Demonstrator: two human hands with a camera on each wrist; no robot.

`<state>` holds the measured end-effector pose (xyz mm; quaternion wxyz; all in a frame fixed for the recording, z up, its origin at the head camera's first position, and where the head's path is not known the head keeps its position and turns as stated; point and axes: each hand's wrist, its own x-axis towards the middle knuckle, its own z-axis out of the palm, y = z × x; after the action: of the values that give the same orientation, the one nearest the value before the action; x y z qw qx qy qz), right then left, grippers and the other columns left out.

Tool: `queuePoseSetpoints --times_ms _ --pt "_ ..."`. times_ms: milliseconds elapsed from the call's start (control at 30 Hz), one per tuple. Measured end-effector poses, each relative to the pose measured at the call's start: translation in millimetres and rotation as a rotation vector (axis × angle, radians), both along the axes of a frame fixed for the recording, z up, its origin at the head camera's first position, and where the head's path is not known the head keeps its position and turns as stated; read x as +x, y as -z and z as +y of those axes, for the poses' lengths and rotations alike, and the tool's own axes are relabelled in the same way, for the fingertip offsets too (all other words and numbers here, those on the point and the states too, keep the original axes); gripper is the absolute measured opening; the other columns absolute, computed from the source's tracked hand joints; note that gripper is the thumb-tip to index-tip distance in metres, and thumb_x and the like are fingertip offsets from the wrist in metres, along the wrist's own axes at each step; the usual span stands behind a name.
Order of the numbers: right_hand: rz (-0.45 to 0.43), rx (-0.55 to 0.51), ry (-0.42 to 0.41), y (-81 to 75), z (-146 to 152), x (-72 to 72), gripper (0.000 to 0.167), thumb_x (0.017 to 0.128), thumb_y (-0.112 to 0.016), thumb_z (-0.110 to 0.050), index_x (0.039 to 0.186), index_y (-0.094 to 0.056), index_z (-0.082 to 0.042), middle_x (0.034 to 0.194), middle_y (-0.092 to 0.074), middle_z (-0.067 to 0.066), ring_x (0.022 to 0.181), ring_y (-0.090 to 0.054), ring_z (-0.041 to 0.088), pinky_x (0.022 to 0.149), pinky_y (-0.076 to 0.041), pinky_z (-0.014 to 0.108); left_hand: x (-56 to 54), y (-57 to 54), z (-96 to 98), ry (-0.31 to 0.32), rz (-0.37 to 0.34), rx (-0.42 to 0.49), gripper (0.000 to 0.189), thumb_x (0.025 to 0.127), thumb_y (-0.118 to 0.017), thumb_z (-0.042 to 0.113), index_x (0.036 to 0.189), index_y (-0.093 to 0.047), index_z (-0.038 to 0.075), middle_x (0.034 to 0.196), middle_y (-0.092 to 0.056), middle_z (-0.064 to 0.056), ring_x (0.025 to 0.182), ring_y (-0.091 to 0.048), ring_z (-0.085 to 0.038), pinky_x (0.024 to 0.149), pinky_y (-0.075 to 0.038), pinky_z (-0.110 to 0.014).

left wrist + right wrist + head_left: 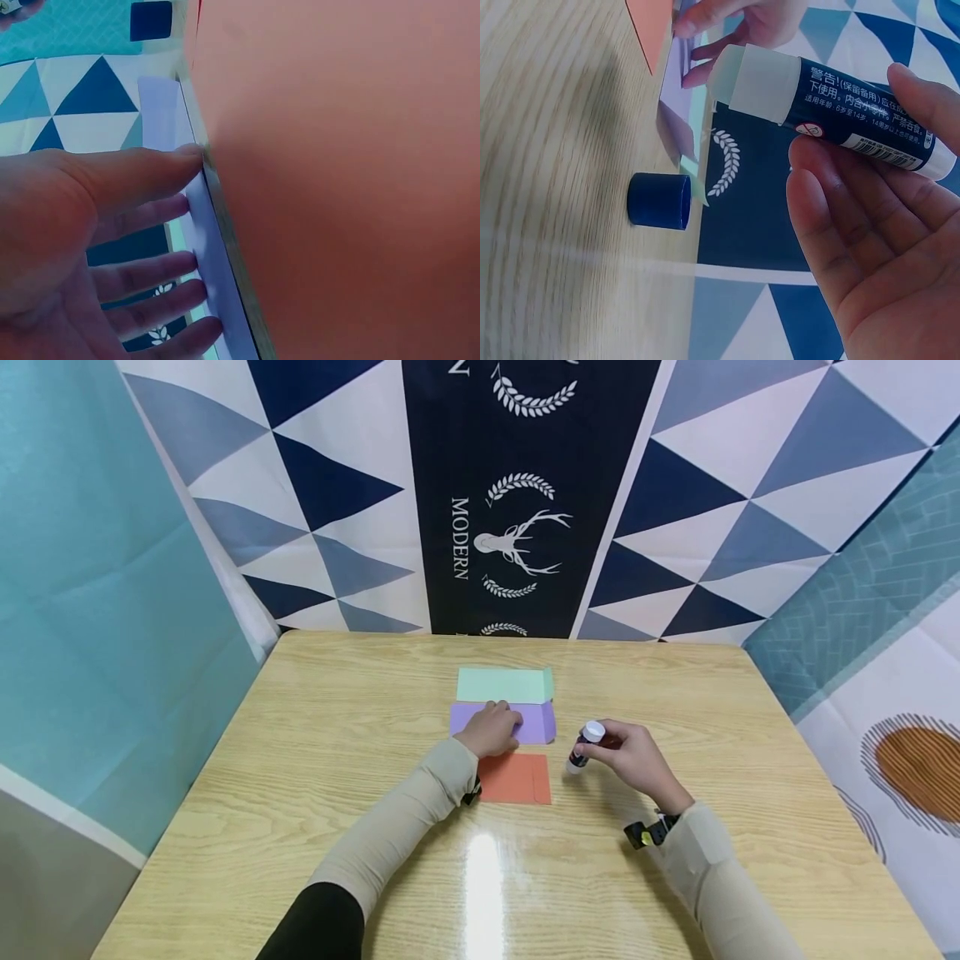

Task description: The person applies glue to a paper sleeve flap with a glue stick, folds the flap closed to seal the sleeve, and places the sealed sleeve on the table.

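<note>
Wood-grain table (300, 793) stands against a patterned cloth backdrop (517, 460) of triangles and a dark printed panel. Three paper envelopes lie on it in a column: a green envelope (498, 685) farthest off, a purple envelope (537, 723) touching it at the middle, and an orange envelope (517, 781) nearest the person, with a narrow gap before the purple one. Purple and green both have their flaps opened out to the right.

Left hand (491, 729): rests on the purple envelope, fingers extended and apart, grasping nothing. Right hand (636, 758): pinches a glue stick (855, 112) between thumb and fingers, to the right of the envelopes and apart from them. Its tip is uncovered; a blue cap (658, 201) stands on the table near the purple flap.

Assessment: the step in hand appears to be steadying the paper with the stick at the ready. Good practice calls for spread fingers pressing the purple envelope's body, well off its flap, and a grip low on the barrel, away from the exposed tip. Risks: the sheet skidding against its green neighbour, or the cap being knocked over.
</note>
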<state>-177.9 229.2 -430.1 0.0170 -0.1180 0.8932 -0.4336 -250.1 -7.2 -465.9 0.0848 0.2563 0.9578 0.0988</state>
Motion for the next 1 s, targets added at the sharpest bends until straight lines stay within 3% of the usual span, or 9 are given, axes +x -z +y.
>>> queuePoseSetpoints --times_ms 233,433,667,1000 --pt "0.018 0.001 -0.004 -2.2 -1.0 -1.4 0.023 0.086 -0.075 -0.029 0.098 -0.073 -0.009 0.09 -0.075 0.006 0.076 -0.063 0.009 0.069 -0.052 0.024 -1.4 0.2 0.1 0.019 0.024 0.01 0.028 0.092 -0.066 0.025 0.118 -0.068 0.015 0.118 -0.06 -0.005 0.107 -0.052 -0.022 0.086 -0.05 -0.034" --pt "0.021 0.007 0.0 -2.3 -2.8 -3.8 0.028 0.085 -0.076 -0.028 0.101 -0.073 -0.006 0.091 -0.074 0.006 0.076 -0.063 0.01 0.069 -0.052 0.024 -3.9 1.1 2.5 0.026 0.018 0.017 0.02 0.092 -0.064 0.022 0.11 -0.066 0.013 0.132 -0.059 -0.004 0.125 -0.051 -0.027 0.092 -0.052 -0.041" --pt "0.015 0.027 0.005 -4.5 -4.2 -5.8 0.025 0.086 -0.075 -0.028 0.1 -0.073 -0.008 0.091 -0.074 0.007 0.076 -0.062 0.012 0.068 -0.051 0.024 -5.2 4.2 1.9 0.015 -0.021 0.044 0.022 0.092 -0.066 0.023 0.11 -0.062 0.012 0.116 -0.064 0.0 0.121 -0.054 -0.024 0.091 -0.05 -0.039" --pt "0.044 0.025 -0.013 -8.7 -7.9 -24.5 0.035 0.087 -0.074 -0.03 0.107 -0.07 -0.001 0.1 -0.073 0.012 0.089 -0.065 0.017 0.076 -0.054 0.022 -7.7 4.1 6.7 0.002 -0.018 0.013 0.038 0.094 -0.065 0.028 0.13 -0.06 0.016 0.134 -0.057 -0.001 0.124 -0.051 -0.022 0.101 -0.047 -0.044"
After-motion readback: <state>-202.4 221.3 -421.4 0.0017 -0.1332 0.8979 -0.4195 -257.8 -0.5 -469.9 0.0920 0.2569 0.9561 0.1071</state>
